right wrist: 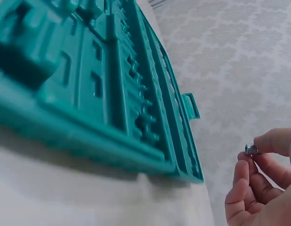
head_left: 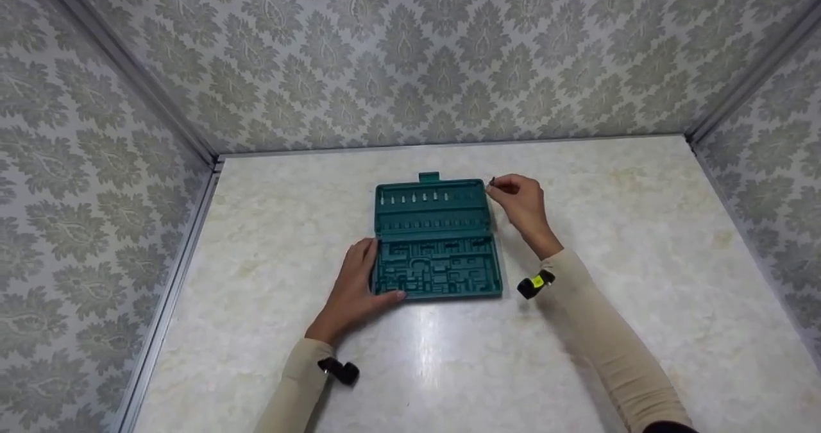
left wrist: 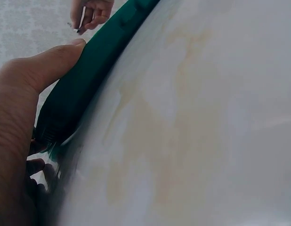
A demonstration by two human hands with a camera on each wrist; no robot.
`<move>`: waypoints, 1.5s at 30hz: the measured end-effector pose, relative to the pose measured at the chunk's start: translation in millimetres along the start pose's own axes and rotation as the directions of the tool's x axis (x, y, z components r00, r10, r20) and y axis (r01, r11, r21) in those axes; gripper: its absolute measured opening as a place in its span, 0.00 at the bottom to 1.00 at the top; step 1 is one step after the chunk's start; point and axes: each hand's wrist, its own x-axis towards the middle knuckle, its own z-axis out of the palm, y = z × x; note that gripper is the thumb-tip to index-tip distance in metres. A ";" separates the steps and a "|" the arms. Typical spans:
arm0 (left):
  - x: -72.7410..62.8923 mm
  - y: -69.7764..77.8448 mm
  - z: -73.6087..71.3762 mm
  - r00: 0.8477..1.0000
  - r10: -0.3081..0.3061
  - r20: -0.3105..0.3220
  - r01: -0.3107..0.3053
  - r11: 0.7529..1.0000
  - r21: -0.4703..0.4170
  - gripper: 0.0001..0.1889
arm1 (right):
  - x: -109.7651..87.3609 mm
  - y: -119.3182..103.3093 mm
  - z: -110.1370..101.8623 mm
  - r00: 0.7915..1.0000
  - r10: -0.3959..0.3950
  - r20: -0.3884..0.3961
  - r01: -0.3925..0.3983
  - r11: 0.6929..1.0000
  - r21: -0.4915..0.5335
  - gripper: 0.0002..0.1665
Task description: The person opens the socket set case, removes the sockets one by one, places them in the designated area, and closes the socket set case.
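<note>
pinching a small metal cylinder (right wrist: 251,149), the right hand (head_left: 524,205) hovers just beside the far right corner of the green case (head_left: 433,235), the left hand (head_left: 355,283) clasping its near left corner.

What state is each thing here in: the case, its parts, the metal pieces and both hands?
Green plastic case: lying open
Latch: unfastened, sticking out at the far edge
Case base: moulded recesses look empty
Seven metal pieces: seated in a row in the lid
Small metal socket: pinched, out of the case
Left-hand grip: holding the case's near left corner
Right-hand grip: pinching the socket
</note>
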 end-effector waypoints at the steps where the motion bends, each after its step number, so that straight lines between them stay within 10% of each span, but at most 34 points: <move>1: -0.1 0.0 0.2 1.000 0.000 0.001 0.000 1.000 0.002 0.68 | -2.2 2.4 -4.1 1.000 -0.004 -0.004 0.004 1.000 -0.005 0.12; 26: 0.4 -2.5 2.3 1.000 0.013 -0.001 -0.013 1.000 0.003 0.68 | -38.3 65.0 -64.2 0.953 0.133 -0.271 -0.137 0.991 0.004 0.14; 45: -2.1 -0.5 -1.1 1.000 0.020 0.009 -0.020 1.000 -0.018 0.68 | -41.9 83.7 -40.3 0.938 -0.052 -0.343 -0.048 0.960 -0.277 0.09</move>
